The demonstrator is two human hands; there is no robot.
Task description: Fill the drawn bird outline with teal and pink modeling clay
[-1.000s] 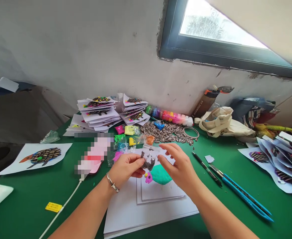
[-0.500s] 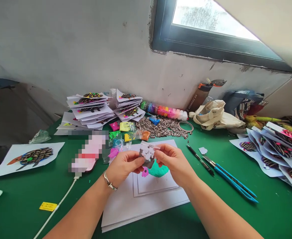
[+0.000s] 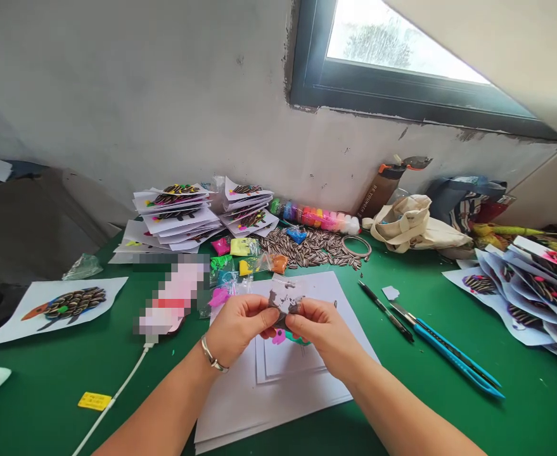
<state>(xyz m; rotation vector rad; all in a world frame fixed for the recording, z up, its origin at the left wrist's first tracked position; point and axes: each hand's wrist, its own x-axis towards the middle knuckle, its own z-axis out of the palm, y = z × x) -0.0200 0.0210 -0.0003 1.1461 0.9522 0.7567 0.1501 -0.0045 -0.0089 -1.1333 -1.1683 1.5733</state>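
Note:
Both hands pinch a small see-through plastic bag (image 3: pixel 285 293) with dark grey clay smeared inside. My left hand (image 3: pixel 241 324), with a silver bracelet at the wrist, grips its left side between thumb and fingers. On the bag's lower right, the thumb and fingers of my right hand (image 3: pixel 322 324) are closed. Under the hands lie stacked white paper sheets (image 3: pixel 249 411). The top sheet carries a pink clay piece (image 3: pixel 279 337) and a green clay shape (image 3: pixel 301 341), the latter mostly hidden by my right hand.
Bagged coloured clay (image 3: pixel 243 246), sunflower seeds (image 3: pixel 316 248) and clay tubs (image 3: pixel 316 216) are at the back. A pen (image 3: pixel 385 310) and blue-handled cutter (image 3: pixel 449 351) lie right. Left are a seed picture (image 3: pixel 73 304) and cabled phone (image 3: pixel 176 297). Picture stacks (image 3: pixel 178 218) stand behind.
My hands have closed in on the bag, the right one moving lower and left along it. The green clay shape is now more covered. The view has shifted slightly.

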